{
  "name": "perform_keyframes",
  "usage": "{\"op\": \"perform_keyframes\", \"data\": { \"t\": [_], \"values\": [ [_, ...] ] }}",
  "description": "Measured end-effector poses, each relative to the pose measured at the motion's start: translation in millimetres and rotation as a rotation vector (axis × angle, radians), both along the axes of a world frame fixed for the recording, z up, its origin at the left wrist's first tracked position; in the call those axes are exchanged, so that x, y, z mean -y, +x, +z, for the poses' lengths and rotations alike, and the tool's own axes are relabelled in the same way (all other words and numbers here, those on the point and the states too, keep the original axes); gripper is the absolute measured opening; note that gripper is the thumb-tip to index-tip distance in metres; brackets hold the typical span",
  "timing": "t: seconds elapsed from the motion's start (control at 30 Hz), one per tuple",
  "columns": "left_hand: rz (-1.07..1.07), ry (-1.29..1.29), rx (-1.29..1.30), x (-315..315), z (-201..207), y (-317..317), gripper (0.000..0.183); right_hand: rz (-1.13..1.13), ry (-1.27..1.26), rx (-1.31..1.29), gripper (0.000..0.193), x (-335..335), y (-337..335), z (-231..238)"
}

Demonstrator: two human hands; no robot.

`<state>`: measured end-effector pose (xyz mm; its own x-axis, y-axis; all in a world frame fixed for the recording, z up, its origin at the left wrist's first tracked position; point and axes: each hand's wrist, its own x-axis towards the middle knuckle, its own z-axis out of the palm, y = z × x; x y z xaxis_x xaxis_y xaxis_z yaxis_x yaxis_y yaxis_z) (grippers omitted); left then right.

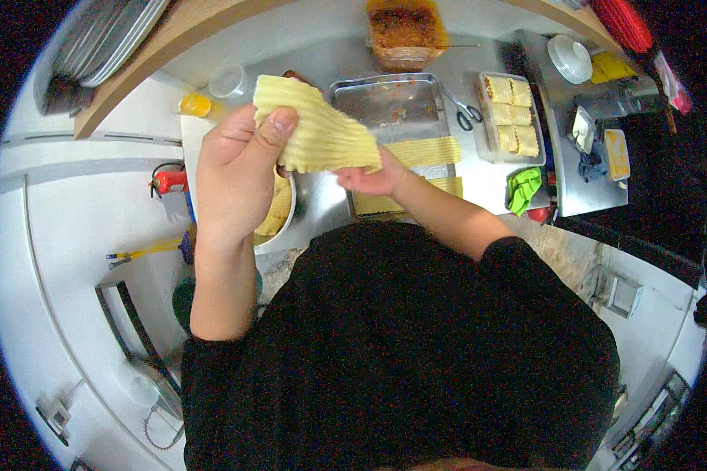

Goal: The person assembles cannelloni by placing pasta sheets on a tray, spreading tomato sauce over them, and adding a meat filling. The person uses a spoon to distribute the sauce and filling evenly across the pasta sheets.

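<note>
A ridged, pale yellow lasagna sheet [322,129] is raised over the worktop, its wide end pinched under the thumb of my left hand [247,149]. Below its drooping right end, my right hand [373,179] is turned palm up with fingers reaching left; the sheet covers part of them. Two flat ridged lasagna sheets [426,151] lie across a metal tray [440,102] beyond and beside my right forearm. More yellow sheets show in a round pale bowl [293,208], partly behind my left wrist.
Scissors [468,116] lie right of the tray. Farther right stands a clear container [487,145] of filled pasta rolls, near a bright green cloth [523,188]. A plastic tub of reddish-brown filling [407,35] stands at the back. A wooden shelf edge [188,39] curves overhead.
</note>
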<state>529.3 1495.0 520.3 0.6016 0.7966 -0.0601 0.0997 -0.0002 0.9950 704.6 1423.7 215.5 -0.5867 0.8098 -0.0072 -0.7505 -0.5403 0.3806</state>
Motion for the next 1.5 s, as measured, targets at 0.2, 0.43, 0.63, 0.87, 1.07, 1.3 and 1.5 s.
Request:
{"op": "perform_keyframes", "data": {
  "t": [0.2,0.43,0.63,0.87,1.07,1.3,1.5],
  "values": [
    [-0.02,0.004,-0.207,-18,-77,62,0.025,-0.315,-0.18,1.282,0.031,38,132,10],
    [-0.031,0.328,-0.684,-58,-276,95,0.03,-0.015,-0.057,2.832,0.03,35,217,-28],
    [-0.009,0.454,-0.832,-57,-377,98,0.029,-0.135,0.009,2.957,0.025,34,220,-52],
    [-0.079,0.425,-1.024,-27,-338,117,0.044,0.208,0.185,3.186,0.032,39,205,-47],
    [-0.337,0.851,-0.88,21,-368,119,0.076,0.247,0.91,3.207,0.065,58,139,-77],
    [-0.363,0.826,-0.903,31,-398,102,0.083,0.567,0.796,3.12,0.077,72,121,-68],
    [-0.398,0.793,-0.916,33,-388,102,0.089,0.819,0.789,3.016,0.08,67,111,-42]
  ]
}}
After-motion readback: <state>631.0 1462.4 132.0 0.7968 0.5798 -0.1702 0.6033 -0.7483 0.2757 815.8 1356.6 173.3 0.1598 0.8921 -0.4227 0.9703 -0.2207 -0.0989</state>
